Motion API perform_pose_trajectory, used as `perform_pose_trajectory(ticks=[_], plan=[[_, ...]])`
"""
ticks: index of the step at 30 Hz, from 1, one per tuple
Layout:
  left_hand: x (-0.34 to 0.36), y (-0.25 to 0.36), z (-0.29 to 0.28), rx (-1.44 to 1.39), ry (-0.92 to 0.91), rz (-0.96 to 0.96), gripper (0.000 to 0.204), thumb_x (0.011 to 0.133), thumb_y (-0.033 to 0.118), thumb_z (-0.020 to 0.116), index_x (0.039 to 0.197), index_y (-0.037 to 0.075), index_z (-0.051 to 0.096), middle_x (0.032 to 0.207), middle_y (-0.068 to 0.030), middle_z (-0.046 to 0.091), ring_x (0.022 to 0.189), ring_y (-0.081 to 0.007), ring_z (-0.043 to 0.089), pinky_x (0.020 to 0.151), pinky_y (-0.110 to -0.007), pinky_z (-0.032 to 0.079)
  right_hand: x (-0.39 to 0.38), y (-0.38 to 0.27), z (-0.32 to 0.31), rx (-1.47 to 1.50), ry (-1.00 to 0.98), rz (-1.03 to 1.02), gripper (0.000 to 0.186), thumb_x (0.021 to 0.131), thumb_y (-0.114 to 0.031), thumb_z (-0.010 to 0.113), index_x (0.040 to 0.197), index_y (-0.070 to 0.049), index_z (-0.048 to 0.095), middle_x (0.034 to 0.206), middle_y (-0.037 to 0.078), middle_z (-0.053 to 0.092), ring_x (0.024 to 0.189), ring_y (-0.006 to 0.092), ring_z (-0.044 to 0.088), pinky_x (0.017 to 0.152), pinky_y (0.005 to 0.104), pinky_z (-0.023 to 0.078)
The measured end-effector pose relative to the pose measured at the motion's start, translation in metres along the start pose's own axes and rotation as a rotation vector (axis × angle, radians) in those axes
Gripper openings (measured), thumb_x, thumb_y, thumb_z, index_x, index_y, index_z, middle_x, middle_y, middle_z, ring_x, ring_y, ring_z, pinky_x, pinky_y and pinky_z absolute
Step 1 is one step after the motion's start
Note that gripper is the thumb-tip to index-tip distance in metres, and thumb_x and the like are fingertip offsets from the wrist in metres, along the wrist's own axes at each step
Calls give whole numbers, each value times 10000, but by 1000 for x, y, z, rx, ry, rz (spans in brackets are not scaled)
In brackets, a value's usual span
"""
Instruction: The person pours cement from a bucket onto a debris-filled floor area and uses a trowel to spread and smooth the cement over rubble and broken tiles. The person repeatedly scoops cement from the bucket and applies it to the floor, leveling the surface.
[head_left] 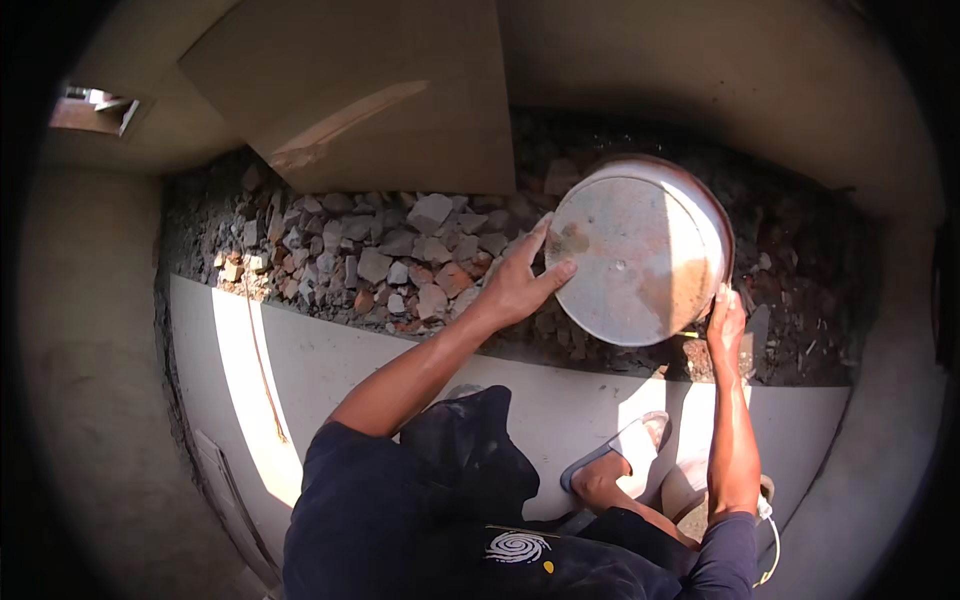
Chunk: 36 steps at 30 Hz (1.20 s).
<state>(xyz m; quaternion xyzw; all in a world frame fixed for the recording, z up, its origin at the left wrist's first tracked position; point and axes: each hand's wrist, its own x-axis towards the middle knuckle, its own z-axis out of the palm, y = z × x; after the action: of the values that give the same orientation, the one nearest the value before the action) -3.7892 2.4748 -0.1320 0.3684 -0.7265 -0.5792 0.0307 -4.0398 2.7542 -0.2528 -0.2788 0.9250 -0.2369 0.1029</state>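
Observation:
A round metal basin (625, 255), pale with brown stains, is tipped over so that its flat bottom faces me. It hangs above a bed of broken stone and brick rubble (395, 255). My left hand (520, 275) grips its left side, with the thumb lying on the bottom. My right hand (727, 318) is closed on the rim at the lower right. The inside of the basin is turned away and hidden, so I cannot tell whether it holds anything.
A large tile slab (370, 100) leans at the back wall over the rubble. Pale flooring (350, 355) borders the near side, where my slippered foot (625, 455) stands. A bucket (690, 500) with a handle is by my right arm. Walls close in left and right.

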Motion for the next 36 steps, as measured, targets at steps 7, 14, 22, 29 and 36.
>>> perform_pose_trajectory(ticks=[7,14,22,29,36], plan=[[10,-148,21,-263,65,110,764,964,605,450,1390,-29,437,1312,-195,554,1268,-269,477,1079,-370,336,-15,-61,-4,110,-1,-114,448,1026,-377,442,936,39,582,735,135,559,698,220,527,682,365,447],[-120,-217,-49,-1190,453,-31,706,969,593,427,1461,89,375,1406,-53,478,1284,-212,460,1072,-399,352,-42,-285,-11,216,-268,-545,228,992,-226,563,952,-2,562,706,111,568,635,193,563,596,311,454],[-293,-286,-90,-1600,1229,102,1089,743,912,336,1541,187,177,1592,-54,144,1464,-325,106,1131,-631,138,-214,-543,163,466,-659,-1547,228,869,-307,636,824,-102,547,663,84,625,635,305,634,651,409,459],[-316,-347,-82,-1629,1331,-142,958,813,839,306,1477,152,241,1496,-64,252,1391,-255,215,1139,-448,180,-280,-522,178,277,-767,-1724,87,631,-229,638,597,-165,687,608,57,659,609,256,670,535,404,505],[-321,-370,-77,-1110,1175,-499,869,832,787,329,1402,132,286,1403,-66,291,1305,-250,254,1078,-436,211,-95,-395,87,528,-382,-1269,291,881,-354,630,895,-64,639,964,117,604,941,299,606,836,431,480]])
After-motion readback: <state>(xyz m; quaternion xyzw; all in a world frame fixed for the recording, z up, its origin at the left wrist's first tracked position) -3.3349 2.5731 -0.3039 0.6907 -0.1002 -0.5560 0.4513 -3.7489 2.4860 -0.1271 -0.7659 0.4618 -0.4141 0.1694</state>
